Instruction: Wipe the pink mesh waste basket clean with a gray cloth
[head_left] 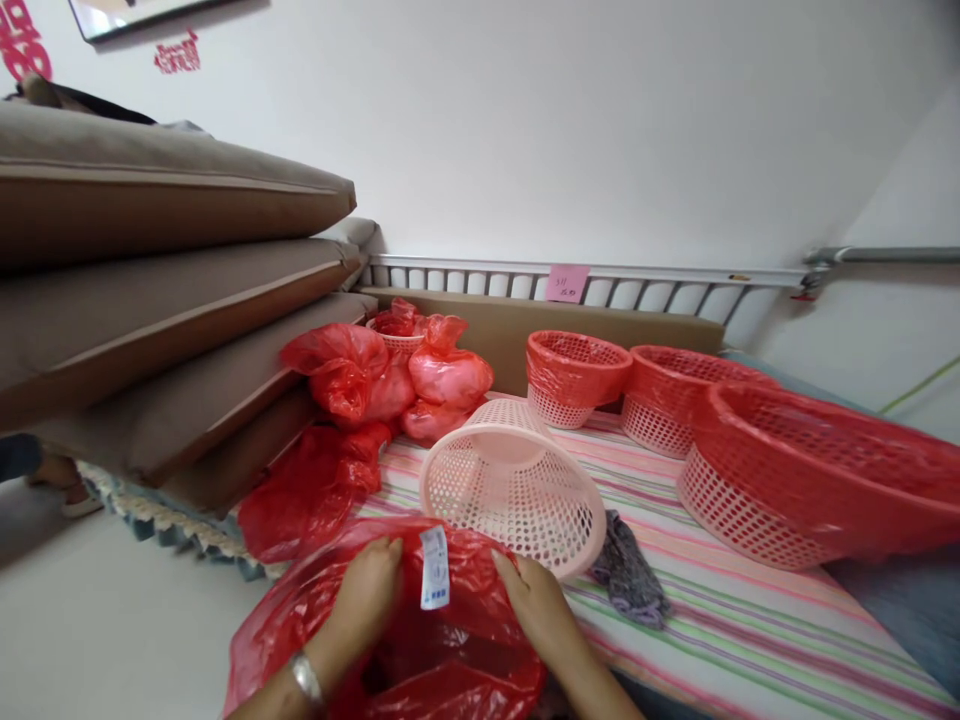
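Observation:
A large red plastic bag [457, 640] with a white label [435, 567] is spread open at the bottom centre. My left hand [369, 590], with a silver bracelet on the wrist, grips its rim left of the label. On the right side of the same rim, my right hand [534, 600] is closed round the plastic. Just beyond the bag a pink perforated basket [517, 490] lies on its side, its mouth facing me. A grey knitted item [630, 570] rests beside that basket's right edge.
Three bag-lined baskets stand at the right, the nearest [757, 500] largest. Filled red bags [450, 378] and a loose red bag [307, 495] lie at the left, by stacked cushions [165, 300]. Behind the striped cloth [720, 610] is a radiator [465, 278]. A person's foot shows far left.

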